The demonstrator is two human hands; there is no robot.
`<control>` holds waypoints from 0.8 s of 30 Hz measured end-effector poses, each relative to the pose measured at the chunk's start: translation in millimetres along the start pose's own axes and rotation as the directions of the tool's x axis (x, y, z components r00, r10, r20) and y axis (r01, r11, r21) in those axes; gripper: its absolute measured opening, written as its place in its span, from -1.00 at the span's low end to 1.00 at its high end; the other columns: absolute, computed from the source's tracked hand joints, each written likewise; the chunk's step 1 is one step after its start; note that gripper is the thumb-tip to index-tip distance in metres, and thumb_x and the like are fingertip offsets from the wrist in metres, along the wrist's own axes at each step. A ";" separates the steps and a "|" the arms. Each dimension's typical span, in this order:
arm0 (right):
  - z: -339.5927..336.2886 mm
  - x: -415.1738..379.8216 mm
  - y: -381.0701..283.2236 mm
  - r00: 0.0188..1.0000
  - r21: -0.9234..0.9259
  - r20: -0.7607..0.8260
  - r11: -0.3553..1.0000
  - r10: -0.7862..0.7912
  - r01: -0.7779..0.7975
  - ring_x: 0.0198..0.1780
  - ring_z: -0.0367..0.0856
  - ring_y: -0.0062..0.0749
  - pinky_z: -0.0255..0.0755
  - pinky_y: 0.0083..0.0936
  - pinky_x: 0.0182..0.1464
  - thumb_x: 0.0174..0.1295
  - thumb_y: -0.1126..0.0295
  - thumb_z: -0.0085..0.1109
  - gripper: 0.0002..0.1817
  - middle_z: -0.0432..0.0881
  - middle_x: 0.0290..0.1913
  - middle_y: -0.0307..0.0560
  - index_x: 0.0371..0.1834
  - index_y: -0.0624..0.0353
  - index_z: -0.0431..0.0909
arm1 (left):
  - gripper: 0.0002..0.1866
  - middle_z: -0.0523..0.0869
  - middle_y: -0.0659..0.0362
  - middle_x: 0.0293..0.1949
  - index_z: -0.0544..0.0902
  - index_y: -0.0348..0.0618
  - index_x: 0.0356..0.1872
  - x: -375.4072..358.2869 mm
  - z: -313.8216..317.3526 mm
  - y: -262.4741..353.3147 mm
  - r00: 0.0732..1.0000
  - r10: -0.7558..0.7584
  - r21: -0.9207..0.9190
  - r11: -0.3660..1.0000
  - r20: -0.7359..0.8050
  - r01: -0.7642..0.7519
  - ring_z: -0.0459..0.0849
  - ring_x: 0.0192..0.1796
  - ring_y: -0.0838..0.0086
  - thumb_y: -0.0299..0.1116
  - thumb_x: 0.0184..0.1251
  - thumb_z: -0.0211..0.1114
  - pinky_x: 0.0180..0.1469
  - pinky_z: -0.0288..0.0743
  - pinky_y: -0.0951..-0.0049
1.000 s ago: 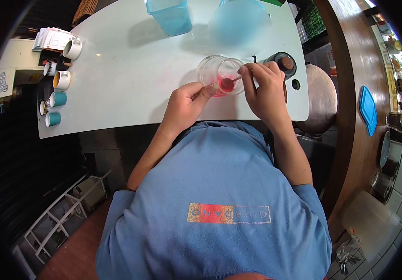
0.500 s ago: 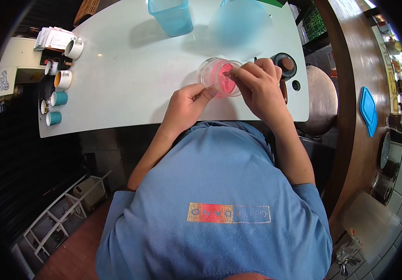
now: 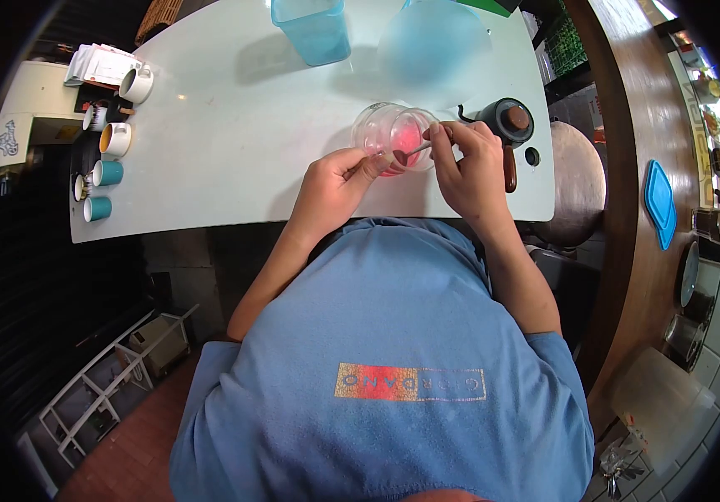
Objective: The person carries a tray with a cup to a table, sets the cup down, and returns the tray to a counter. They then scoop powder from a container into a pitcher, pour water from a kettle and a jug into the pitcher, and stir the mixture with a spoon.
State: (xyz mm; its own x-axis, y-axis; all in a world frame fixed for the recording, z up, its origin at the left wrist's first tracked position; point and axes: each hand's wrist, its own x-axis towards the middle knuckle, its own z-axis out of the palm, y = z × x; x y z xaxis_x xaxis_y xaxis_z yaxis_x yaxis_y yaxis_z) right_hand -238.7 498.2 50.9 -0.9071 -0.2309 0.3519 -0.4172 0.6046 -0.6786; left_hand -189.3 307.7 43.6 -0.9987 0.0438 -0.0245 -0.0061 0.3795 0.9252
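Observation:
A clear glass jar with pink stuff in it stands near the table's front edge, tilted toward me. My left hand is closed on its near left rim, thumb and fingers pinching the glass. My right hand grips a small metal spoon by the handle. The spoon's bowl is over the jar's mouth, close to my left fingertips. Whether the spoon carries anything is too small to tell. Just beyond my right hand sits a dark pot with a wooden knob and a thin spout.
A light blue plastic tub and a blurred round blue thing are at the table's far side. Several cups, among them a white mug and a teal cup, line the left edge. A blue lid lies on the wooden counter.
My right hand has drawn back slightly and turned, bringing the spoon up from inside the jar to its near rim. My left hand keeps its hold on the jar.

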 end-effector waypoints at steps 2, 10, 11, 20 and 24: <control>-0.3 0.1 -1.6 1.000 -0.002 0.011 1.000 0.023 -0.023 -0.35 0.44 -0.30 0.16 -0.38 -0.20 0.17 0.39 0.17 -0.89 0.54 -0.61 -0.23 -0.40 0.17 0.64 | -0.54 0.31 0.36 -0.67 0.55 -0.30 -0.52 -0.2 -0.1 4.2 1.000 0.013 -0.039 0.999 -0.009 -0.014 0.19 -0.52 0.69 -0.03 0.34 0.21 -0.49 0.13 0.58; -15.8 12.4 0.8 0.936 -0.187 0.113 0.918 -0.334 0.350 -0.20 0.42 -0.32 0.19 -0.35 -0.10 0.13 0.40 0.22 -0.88 0.57 -0.38 -0.29 -0.25 0.04 0.60 | -0.54 0.33 0.36 -0.66 0.57 -0.30 -0.51 -0.9 0.8 1.4 0.997 -0.061 -0.018 0.998 0.040 0.061 0.20 -0.51 0.68 -0.04 0.34 0.22 -0.48 0.14 0.58; -16.7 13.4 0.6 0.909 -0.207 0.137 0.886 -0.394 0.415 -0.17 0.41 -0.33 0.19 -0.35 -0.09 0.11 0.40 0.22 -0.85 0.56 -0.34 -0.31 -0.22 0.01 0.59 | -0.55 0.32 0.37 -0.66 0.57 -0.30 -0.52 -1.1 1.1 0.9 0.997 -0.065 -0.026 0.998 0.036 0.066 0.20 -0.52 0.68 -0.04 0.34 0.22 -0.48 0.14 0.58; -5.5 8.2 -3.2 0.982 -0.111 0.015 0.976 -0.186 0.187 -0.31 0.47 -0.27 0.25 -0.34 -0.13 0.17 0.38 0.17 -0.91 0.58 -0.50 -0.15 -0.39 0.15 0.60 | -0.52 0.32 0.26 -0.69 0.52 -0.33 -0.56 0.9 -1.4 -2.7 0.996 -0.093 -0.028 0.995 0.017 0.093 0.22 -0.55 0.63 -0.04 0.33 0.22 -0.49 0.19 0.54; 0.7 4.5 -7.3 0.995 0.129 -0.011 0.987 0.098 -0.096 -0.47 0.44 -0.19 0.30 -0.31 -0.23 0.19 0.40 0.12 -0.84 0.55 -0.62 -0.06 -0.46 0.22 0.60 | -0.55 0.37 0.28 -0.68 0.61 -0.31 -0.48 0.5 -2.4 4.4 0.997 -0.071 -0.048 0.996 0.021 0.072 0.25 -0.54 0.64 -0.04 0.33 0.22 -0.48 0.21 0.56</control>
State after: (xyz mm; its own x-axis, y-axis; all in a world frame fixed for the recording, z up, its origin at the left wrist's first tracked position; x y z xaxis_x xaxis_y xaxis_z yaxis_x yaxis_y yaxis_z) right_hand -239.8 492.2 57.0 -0.9429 -0.1621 0.2909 -0.3321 0.5208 -0.7864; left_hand -189.9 307.2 48.5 -0.9945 0.0361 -0.0985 -0.0807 0.3365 0.9382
